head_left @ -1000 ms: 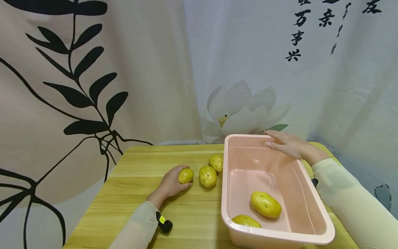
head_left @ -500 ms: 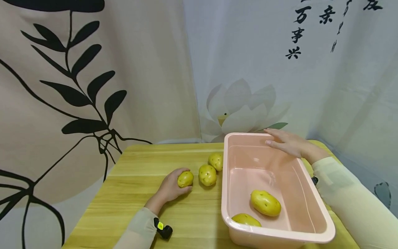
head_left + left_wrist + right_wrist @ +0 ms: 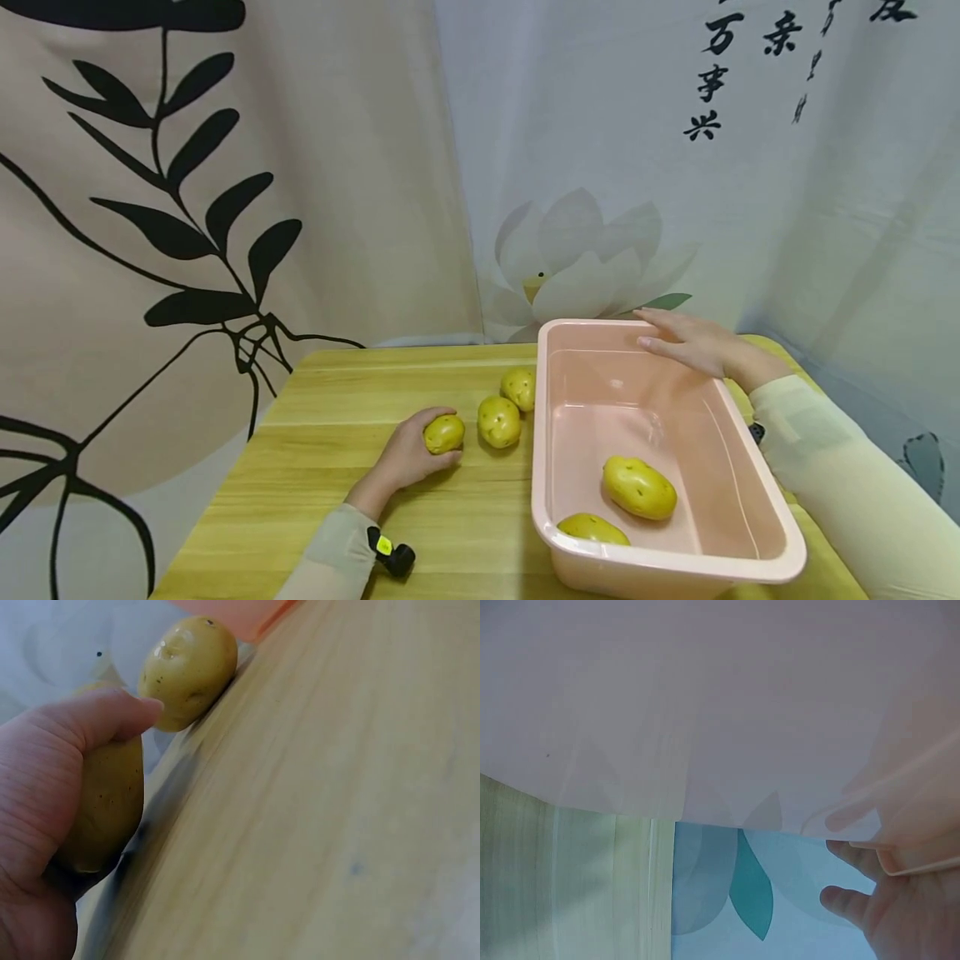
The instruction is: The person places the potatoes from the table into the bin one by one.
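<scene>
My left hand (image 3: pixel 408 454) grips a yellow potato (image 3: pixel 444 434) close over the table, left of the other potatoes. In the left wrist view the thumb lies across the held potato (image 3: pixel 112 799), and the palm hides part of it. Two more potatoes stand between this hand and the pink plastic basin (image 3: pixel 667 569): a nearer potato (image 3: pixel 498 422) and a farther potato (image 3: pixel 518 389). On the basin's far right corner rests my right hand (image 3: pixel 690 343), its fingers stretched over the rim and its thumb on the inner side. The right wrist view shows extended fingers (image 3: pixel 847 902) beside the rim.
Inside the basin lie a whole potato (image 3: pixel 640 488) and another potato (image 3: pixel 592 528) partly hidden by the near wall. The wooden table (image 3: pixel 300 500) carries everything. Behind it hangs a printed curtain (image 3: pixel 360 167) close to the table's far edge.
The held potato and my left hand have shifted slightly toward the near left. My right hand stays at the basin's corner, and the other potatoes keep their places.
</scene>
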### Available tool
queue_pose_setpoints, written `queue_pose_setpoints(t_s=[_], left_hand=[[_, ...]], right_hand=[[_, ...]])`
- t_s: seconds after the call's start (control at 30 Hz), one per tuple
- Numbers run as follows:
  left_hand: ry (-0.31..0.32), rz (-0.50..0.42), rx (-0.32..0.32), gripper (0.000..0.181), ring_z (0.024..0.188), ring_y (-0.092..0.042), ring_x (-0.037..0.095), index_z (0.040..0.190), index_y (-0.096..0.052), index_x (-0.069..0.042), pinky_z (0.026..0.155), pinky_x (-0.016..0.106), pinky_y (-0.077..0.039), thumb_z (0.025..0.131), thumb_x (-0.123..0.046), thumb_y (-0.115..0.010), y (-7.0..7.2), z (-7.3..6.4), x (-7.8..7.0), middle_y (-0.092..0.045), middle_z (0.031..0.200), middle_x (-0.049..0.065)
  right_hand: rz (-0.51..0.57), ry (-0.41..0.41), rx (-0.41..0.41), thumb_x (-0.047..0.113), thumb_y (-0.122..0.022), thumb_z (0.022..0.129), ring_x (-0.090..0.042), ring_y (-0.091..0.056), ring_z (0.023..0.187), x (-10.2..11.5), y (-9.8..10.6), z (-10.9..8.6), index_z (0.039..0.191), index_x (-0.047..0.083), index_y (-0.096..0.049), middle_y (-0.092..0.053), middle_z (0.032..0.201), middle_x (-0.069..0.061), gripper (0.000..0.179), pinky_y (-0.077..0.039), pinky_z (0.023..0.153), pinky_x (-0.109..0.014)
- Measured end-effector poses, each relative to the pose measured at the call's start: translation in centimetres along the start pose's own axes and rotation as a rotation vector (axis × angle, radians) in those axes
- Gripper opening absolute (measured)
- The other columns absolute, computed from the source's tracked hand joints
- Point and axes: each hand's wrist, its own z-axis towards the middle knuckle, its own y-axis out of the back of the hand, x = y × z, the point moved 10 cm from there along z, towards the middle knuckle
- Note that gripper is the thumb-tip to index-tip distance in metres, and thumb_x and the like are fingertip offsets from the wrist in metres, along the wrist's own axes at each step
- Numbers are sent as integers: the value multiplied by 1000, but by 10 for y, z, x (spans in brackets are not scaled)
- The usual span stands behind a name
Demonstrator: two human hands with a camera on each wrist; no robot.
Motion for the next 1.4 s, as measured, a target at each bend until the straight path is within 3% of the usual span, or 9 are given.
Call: queue_pose_setpoints(t_s=[0.27, 0.47, 0.73, 0.83, 1.13, 1.4], left_hand=[[25, -162, -20, 58, 85, -58, 18, 131, -55, -19, 68, 35, -50, 79, -28, -80, 8, 0, -2, -61, 108, -1], [42, -204, -25, 53, 83, -57, 17, 130, -55, -22, 68, 31, -49, 82, -28, -77, 10, 0, -3, -61, 102, 2], [24, -294, 1, 50, 88, -56, 17, 132, -53, -6, 74, 31, -48, 86, -15, -71, 28, -5, -47, -60, 108, 8], [27, -352, 29, 50, 90, -55, 18, 134, -50, -4, 75, 31, -49, 89, -15, -68, 28, -5, -53, -58, 113, 10], [46, -589, 70, 49, 95, -59, 22, 138, -47, -7, 79, 32, -52, 93, -15, -63, 12, 4, -35, -55, 116, 16], [100, -756, 57, 51, 94, -60, 24, 136, -45, -1, 77, 33, -53, 91, -15, -64, 13, 6, -34, -55, 113, 15]], right_hand=[[4, 4, 4, 58, -43, 96, -44, -24, 138, 1, 0, 1, 153, 16, -25, -27, 155, -16, 74, -20, 105, -68], [3, 6, 8, 58, -43, 96, -43, -23, 139, 0, 0, 1, 153, 16, -25, -27, 155, -16, 74, -20, 105, -67], [3, 18, 7, 56, -44, 96, -44, -24, 139, 1, 0, 1, 153, 14, -25, -27, 155, -17, 73, -21, 105, -66], [1, 17, 10, 56, -44, 97, -44, -24, 139, 2, 1, 0, 153, 15, -24, -27, 155, -17, 73, -21, 105, -66], [-1, 15, 10, 57, -43, 96, -43, -23, 139, 2, 1, 0, 153, 16, -25, -27, 155, -16, 73, -21, 105, -66], [-2, 9, 15, 57, -43, 96, -44, -23, 139, 2, 0, 1, 153, 16, -24, -26, 155, -16, 73, -20, 105, -67]])
